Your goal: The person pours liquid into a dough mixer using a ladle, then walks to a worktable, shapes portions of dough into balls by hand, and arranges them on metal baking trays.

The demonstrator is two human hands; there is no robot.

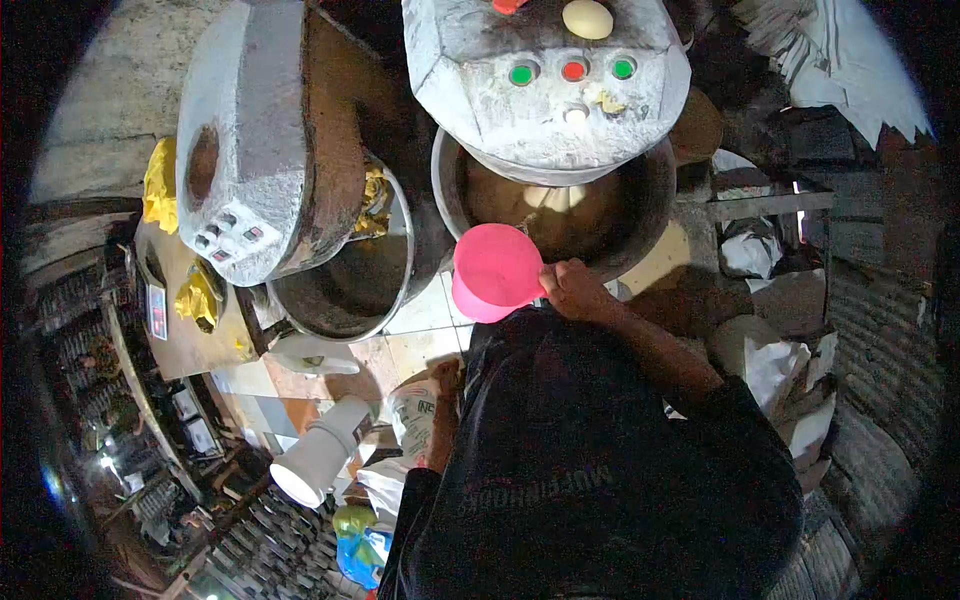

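Observation:
A pink dipper (497, 272) is held by its handle in my right hand (576, 290), whose fingers are wrapped round it. The dipper is at the near rim of a large round metal bowl (447, 190), under a floury mixer head (570, 125). My left hand (446, 377) hangs low at my left side, beside a white printed bag (413, 415). Its fingers are too small and dark to make out, and I cannot tell whether it touches the bag.
A second mixer (245, 170) with a metal bowl (408, 255) stands at the left. A white bucket-like container (305, 468) and a blue bag (358, 555) are at the lower left. White sacks (775, 375) lie at the right. Yellow plastic (196, 298) lies on a wooden board (215, 345).

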